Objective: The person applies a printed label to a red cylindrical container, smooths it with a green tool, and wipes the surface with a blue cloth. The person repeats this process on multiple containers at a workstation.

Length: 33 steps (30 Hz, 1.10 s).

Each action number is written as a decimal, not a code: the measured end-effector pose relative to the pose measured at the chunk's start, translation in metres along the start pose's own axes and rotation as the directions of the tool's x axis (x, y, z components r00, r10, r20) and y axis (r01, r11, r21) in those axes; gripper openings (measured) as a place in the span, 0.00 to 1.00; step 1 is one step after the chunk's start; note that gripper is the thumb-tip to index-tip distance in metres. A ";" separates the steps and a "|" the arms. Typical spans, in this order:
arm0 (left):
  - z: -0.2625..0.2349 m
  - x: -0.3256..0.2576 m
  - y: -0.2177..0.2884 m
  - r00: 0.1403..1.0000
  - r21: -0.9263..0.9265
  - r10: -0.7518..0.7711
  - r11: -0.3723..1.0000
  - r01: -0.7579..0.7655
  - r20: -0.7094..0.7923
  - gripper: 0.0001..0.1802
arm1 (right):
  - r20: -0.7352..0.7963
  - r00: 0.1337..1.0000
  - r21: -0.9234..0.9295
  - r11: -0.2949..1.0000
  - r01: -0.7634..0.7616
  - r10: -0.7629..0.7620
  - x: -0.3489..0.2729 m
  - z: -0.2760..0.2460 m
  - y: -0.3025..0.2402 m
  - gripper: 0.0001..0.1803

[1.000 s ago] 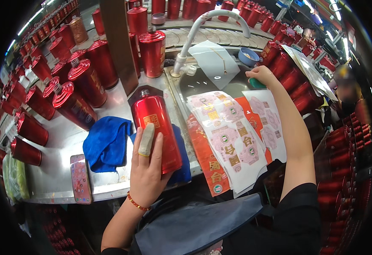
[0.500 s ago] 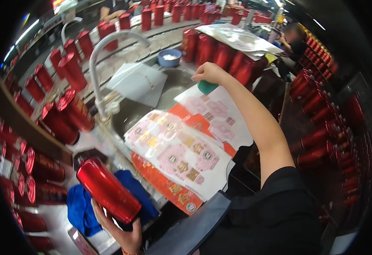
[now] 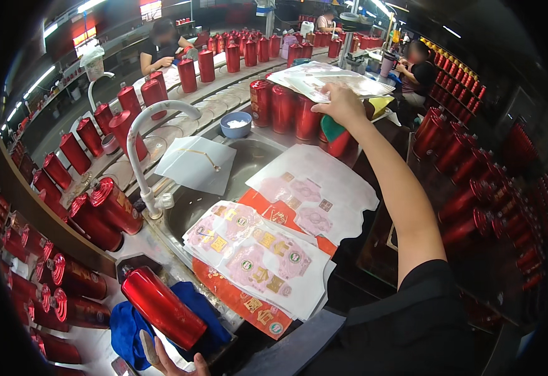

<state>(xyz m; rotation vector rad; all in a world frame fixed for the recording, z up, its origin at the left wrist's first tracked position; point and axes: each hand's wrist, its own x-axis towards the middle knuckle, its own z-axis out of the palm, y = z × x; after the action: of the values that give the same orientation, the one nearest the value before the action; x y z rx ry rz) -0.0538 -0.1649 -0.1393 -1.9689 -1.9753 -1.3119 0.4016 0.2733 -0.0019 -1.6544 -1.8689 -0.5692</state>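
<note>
A glossy red bottle (image 3: 161, 307) lies tilted on a bundled blue cloth (image 3: 127, 335) at the lower left, its neck pointing away from me. My left hand (image 3: 172, 362) is just below its base at the picture's lower edge, fingers spread and holding nothing. Stretched far ahead, my right hand (image 3: 344, 105) has its fingertips at the edge of a stack of pale sheets (image 3: 324, 78) lying on red bottles. Under its palm is a flat green scraper (image 3: 331, 129). Between my arms lie printed decal sheets (image 3: 268, 254) in pink and gold over orange-red ones (image 3: 249, 294).
A metal sink (image 3: 255, 153) with a curved grey tap (image 3: 137, 144) lies behind the decals. A pale sheet (image 3: 196, 164) and a blue bowl (image 3: 235, 125) sit by it. Red bottles stand along the conveyor (image 3: 180, 128) and crowd both sides. Other people work farther back.
My right hand has moved from over the decal sheets up to the far sheet stack, the green scraper going with it. My left hand has let go of the red bottle, now lying on the cloth.
</note>
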 end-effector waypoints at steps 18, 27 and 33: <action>-0.030 -0.003 0.014 0.951 0.221 0.225 0.959 -0.178 -0.210 0.32 | -0.727 0.684 -0.040 0.999 0.036 -0.054 0.053 -0.150 0.041 0.23; 0.006 0.134 0.121 0.891 -0.038 0.445 0.892 -0.450 -0.092 0.46 | -0.297 0.936 0.926 0.298 0.233 0.189 -0.035 -0.238 -0.117 0.16; 0.055 0.198 0.184 0.875 -0.206 0.444 0.853 -0.479 -0.195 0.62 | -0.084 0.990 0.995 0.070 0.076 0.114 -0.068 -0.251 -0.180 0.14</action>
<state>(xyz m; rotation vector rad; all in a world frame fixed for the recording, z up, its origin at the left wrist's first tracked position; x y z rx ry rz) 0.0929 -0.0088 0.0337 -2.1946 -1.2043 -1.5593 0.2633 0.0328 0.1500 -0.5596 -1.4050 0.6331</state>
